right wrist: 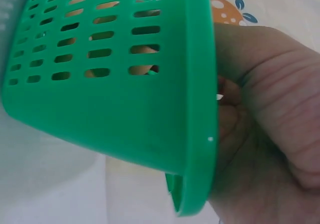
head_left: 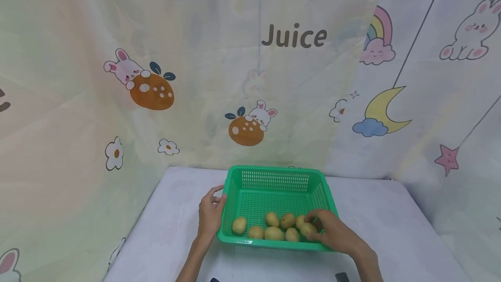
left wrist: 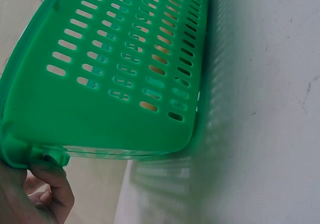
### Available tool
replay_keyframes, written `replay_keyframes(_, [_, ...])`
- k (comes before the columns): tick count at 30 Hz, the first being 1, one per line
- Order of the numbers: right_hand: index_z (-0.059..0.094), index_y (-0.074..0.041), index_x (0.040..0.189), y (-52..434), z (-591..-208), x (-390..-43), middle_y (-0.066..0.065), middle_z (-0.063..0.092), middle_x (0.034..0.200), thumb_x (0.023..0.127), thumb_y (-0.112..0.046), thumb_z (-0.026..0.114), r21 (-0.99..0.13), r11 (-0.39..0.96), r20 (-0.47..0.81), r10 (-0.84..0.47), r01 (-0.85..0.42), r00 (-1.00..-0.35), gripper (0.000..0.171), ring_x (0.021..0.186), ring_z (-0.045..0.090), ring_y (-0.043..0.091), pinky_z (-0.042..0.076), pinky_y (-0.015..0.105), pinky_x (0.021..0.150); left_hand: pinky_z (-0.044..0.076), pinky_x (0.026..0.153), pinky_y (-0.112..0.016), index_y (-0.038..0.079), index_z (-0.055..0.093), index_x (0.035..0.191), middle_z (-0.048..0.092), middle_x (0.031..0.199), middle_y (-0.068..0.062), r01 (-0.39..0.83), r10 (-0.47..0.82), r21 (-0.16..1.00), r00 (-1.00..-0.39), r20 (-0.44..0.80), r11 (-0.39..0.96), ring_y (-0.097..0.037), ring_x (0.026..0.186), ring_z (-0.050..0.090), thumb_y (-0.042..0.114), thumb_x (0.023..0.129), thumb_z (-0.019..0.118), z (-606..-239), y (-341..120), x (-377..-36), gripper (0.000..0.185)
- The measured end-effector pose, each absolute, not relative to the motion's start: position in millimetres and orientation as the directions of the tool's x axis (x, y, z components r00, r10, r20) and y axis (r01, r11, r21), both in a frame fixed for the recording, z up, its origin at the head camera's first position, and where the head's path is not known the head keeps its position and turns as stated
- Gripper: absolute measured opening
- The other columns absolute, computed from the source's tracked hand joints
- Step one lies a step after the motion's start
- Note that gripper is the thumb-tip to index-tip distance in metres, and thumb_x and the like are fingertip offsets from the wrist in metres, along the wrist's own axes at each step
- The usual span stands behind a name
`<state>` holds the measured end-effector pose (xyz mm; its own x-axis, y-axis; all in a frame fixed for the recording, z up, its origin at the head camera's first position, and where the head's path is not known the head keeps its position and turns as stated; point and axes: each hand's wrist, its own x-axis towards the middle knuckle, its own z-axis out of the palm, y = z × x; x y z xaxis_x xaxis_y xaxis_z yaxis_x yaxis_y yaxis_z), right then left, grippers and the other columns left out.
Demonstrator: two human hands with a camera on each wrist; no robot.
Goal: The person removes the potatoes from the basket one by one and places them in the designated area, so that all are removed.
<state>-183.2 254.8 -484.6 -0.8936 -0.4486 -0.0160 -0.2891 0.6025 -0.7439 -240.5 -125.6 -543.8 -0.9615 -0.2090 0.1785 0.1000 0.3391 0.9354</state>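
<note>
A green plastic basket (head_left: 274, 199) with slotted walls stands on the white-covered table. Several small potatoes (head_left: 274, 233) lie along its near side. At the basket's left rim, my left hand (head_left: 210, 214) grips the edge; in the left wrist view its curled fingers (left wrist: 52, 184) are at the rim's corner. My right hand (head_left: 330, 229) reaches over the right front corner and holds a potato (head_left: 308, 229) between thumb and fingers, low inside the basket. In the right wrist view the basket wall (right wrist: 125, 114) hides the fingertips and that potato.
The white tablecloth (head_left: 156, 229) extends to both sides of the basket. A printed curtain (head_left: 211, 77) hangs close behind the table and along its sides. A small dark object (head_left: 342, 277) shows at the bottom edge, near the right forearm.
</note>
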Motion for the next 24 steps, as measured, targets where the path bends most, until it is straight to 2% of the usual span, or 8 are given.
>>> replay_keyframes(8, [0.073,0.000,0.122,257.0,-492.9,-187.3,0.008,0.077,0.119,0.087,-0.019,0.093,-0.728,0.582,0.094,-0.440,-0.364,-0.893,0.045,0.096,0.072,0.010,0.062,0.031,0.085,0.056,0.059,-0.024,0.006,0.067,0.145,0.072,0.085,-0.013,0.110,-0.203,0.935,-0.961,0.186,0.337,-0.015,0.063,0.071,0.016,0.110,0.066,-544.4,-126.2,-241.4,0.036])
replay_keyframes(13, [0.075,-0.003,0.122,257.7,-494.5,-184.9,0.007,0.078,0.120,0.085,-0.018,0.095,-0.748,0.544,0.145,-0.423,-0.379,-0.894,0.045,0.097,0.074,0.010,0.063,0.034,0.086,0.057,0.059,-0.024,0.005,0.068,0.143,0.073,0.082,-0.013,0.125,-0.199,0.935,-0.959,0.200,0.332,-0.016,0.064,0.074,0.014,0.110,0.066,-543.5,-126.7,-240.5,0.035])
replay_keyframes(24, [0.078,-0.005,0.119,261.2,-502.7,-184.1,0.006,0.079,0.116,0.080,-0.012,0.098,-0.780,0.456,0.254,-0.394,-0.428,-0.883,0.044,0.094,0.074,0.010,0.063,0.032,0.086,0.056,0.059,-0.024,0.005,0.068,0.143,0.073,0.080,-0.012,0.121,-0.207,0.930,-0.957,0.202,0.348,-0.015,0.060,0.071,0.013,0.109,0.066,-543.8,-126.6,-240.4,0.035])
